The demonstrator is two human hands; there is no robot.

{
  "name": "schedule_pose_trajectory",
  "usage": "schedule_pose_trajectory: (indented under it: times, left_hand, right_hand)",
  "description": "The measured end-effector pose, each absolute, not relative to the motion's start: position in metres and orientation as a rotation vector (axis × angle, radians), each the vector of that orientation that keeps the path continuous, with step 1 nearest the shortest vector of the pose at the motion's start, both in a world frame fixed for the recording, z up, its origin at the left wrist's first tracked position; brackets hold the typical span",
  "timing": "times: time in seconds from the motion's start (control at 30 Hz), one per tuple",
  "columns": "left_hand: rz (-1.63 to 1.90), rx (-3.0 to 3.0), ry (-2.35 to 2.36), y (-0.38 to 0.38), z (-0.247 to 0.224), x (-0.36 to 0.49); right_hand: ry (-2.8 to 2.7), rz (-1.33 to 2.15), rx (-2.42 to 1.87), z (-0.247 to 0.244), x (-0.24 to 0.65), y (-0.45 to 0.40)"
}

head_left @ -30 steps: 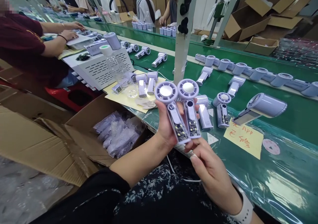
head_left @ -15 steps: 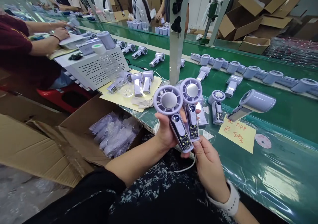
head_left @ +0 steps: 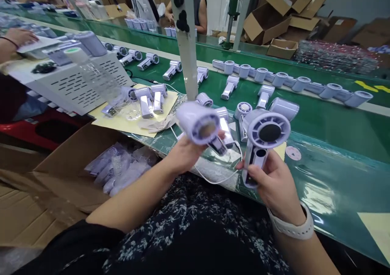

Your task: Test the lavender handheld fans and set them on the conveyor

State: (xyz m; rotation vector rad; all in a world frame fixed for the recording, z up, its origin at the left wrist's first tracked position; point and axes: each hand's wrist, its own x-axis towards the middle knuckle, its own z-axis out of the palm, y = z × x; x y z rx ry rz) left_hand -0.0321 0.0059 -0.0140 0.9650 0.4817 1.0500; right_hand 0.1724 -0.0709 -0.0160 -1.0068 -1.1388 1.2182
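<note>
My left hand (head_left: 186, 155) is closed round a lavender handheld fan (head_left: 197, 122), which is tilted and blurred, its round grille turned toward me. In my right hand (head_left: 278, 181) is a second lavender fan (head_left: 256, 157), held upright by the handle; its round head has a dark centre and its small display is dark. A white cable (head_left: 213, 181) hangs between the hands, near my right fingertips. Just behind them, more fans stand or lie on the green bench, among them a small one (head_left: 243, 109) and a large-headed one (head_left: 284, 108).
A green conveyor (head_left: 323, 122) carries rows of fans. At left are a white slotted metal box (head_left: 100, 80), a yellow sheet (head_left: 167, 104) with fans, and a carton (head_left: 67, 153) of bagged items. A metal post (head_left: 189, 51) rises ahead. People work beyond.
The two fans, held together before, are now apart, one in each hand. My right hand has taken one to the right. Both displays were lit. The view has shifted right.
</note>
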Motion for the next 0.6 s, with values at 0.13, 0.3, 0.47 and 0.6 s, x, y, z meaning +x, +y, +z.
schedule_pose_trajectory:
  times: [0.13, 0.3, 0.47, 0.6]
  left_hand:
    - [1.127, 0.841, 0.547, 0.016, -0.012, -0.037]
    - [1.007, 0.914, 0.334, -0.001, -0.004, -0.025]
    - [0.908, 0.853, 0.293, -0.016, -0.008, -0.012]
    - [0.924, 0.862, 0.267, -0.018, -0.01, -0.011]
  right_hand:
    - [-1.012, 1.258, -0.995, -0.007, 0.183, -0.073]
    - [-0.965, 1.327, -0.936, -0.002, 0.181, -0.077]
    - [-0.877, 1.336, -0.903, -0.005, 0.175, -0.082]
    - [-0.876, 1.354, -0.929, -0.007, 0.176, -0.084]
